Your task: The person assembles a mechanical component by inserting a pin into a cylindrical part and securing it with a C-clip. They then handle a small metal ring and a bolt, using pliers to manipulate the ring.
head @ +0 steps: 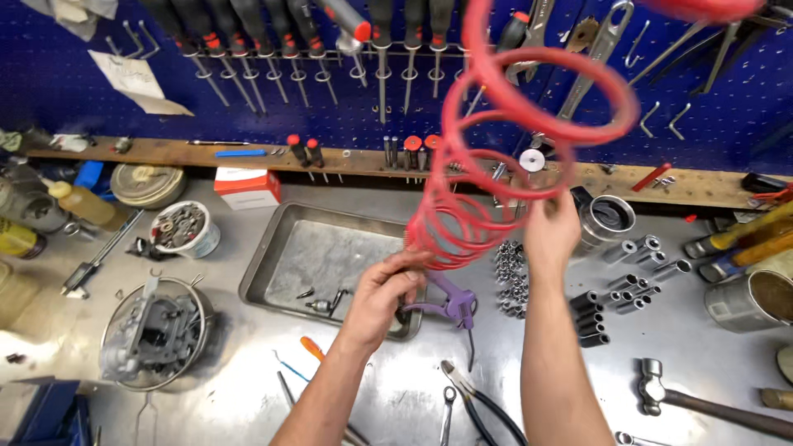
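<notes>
Forearms are filling the lower frame, both hands working over the desk (pixel 413 396). Red coiled air hose (pixel 496 149) is hanging above the metal tray (pixel 330 248), its axis slanting up and right of the tray. Right hand (pixel 552 231) is gripping a coil. Left hand (pixel 388 289), nearer, is closing around the purple blow gun (pixel 450 304) at the tray's right edge.

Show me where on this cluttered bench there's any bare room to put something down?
The metal tray is mostly bare, with only small parts near its front edge. Another open patch lies between the pliers and the hammer. It is crowded right of the tray, around the sockets, and where the left hand holds the purple air gun under the red coiled hose.
</notes>
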